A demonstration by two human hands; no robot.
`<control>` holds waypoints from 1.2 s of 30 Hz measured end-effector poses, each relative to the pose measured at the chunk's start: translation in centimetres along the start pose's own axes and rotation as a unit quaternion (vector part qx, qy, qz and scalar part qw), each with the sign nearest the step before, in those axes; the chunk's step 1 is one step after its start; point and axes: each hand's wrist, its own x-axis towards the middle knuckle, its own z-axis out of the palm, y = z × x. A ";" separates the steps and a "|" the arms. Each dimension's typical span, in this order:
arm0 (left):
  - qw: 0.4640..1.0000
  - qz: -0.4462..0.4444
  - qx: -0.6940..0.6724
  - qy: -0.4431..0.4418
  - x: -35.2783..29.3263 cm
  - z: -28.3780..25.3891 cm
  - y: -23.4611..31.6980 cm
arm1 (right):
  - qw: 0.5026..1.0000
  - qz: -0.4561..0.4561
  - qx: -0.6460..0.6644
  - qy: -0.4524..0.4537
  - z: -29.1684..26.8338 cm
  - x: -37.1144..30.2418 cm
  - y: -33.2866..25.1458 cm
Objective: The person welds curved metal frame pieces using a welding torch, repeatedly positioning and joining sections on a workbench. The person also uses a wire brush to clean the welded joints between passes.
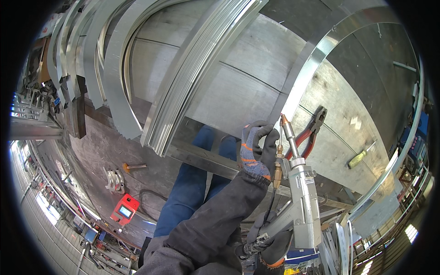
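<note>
My right hand [278, 246], in a dark glove with orange trim, is closed on the handle of a silver welding gun [305, 197]. The gun's copper tip points up and away, against or very near the lower end of a curved, shiny metal strip [310, 68]. My left hand [257, 149], in a grey, blue and orange glove, is curled with thumb and fingers pinched at that strip end, just left of the tip. Brass fittings [277, 169] and a black hose on the gun partly cover its fingertips. Red-handled pliers [311, 133] lie right of the gun.
A yellow-handled screwdriver [360, 156] lies on the metal table [250, 64] at right. A stack of long metal strips [197, 68] crosses the table, with curved strips [120, 59] farther left. On the floor are a red box with a screen [124, 209] and a hammer [133, 167].
</note>
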 end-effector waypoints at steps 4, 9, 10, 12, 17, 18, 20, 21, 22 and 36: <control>1.000 0.008 0.016 -0.007 -0.1 -0.2 0.1 | 1.000 -0.022 0.000 -0.007 0.0 -0.1 0.1; 0.999 -0.022 -0.030 0.039 -0.3 0.6 -0.1 | 0.999 -0.048 0.010 -0.010 -0.4 -0.1 0.2; 0.999 0.007 -0.007 0.040 -0.2 0.8 -0.2 | 0.999 -0.047 0.011 -0.008 -0.4 0.0 0.3; 0.996 0.050 -0.043 0.066 0.0 1.4 -0.4 | 0.999 -0.044 0.011 -0.005 -0.6 -0.1 0.3; 0.997 0.048 0.006 0.066 -0.2 1.3 -0.5 | 0.999 -0.038 0.013 -0.001 -0.9 -0.4 0.4; 0.995 0.069 0.061 0.043 -0.4 0.9 -0.5 | 0.999 -0.038 0.014 0.001 -1.0 -0.5 0.4; 0.996 0.060 0.061 0.032 -0.7 0.8 -1.0 | 0.999 -0.038 0.014 0.003 -1.1 -0.7 0.4; 0.999 0.030 0.005 0.043 -0.8 1.0 -1.4 | 0.999 -0.038 0.014 0.003 -1.1 -0.7 0.5; 0.997 -0.007 -0.049 0.056 -0.9 1.3 -1.8 | 0.999 -0.036 0.014 0.005 -1.2 -0.8 0.5; 0.996 -0.059 -0.053 0.030 -0.2 0.5 0.1 | 0.999 -0.030 0.016 0.029 -2.2 -2.5 1.0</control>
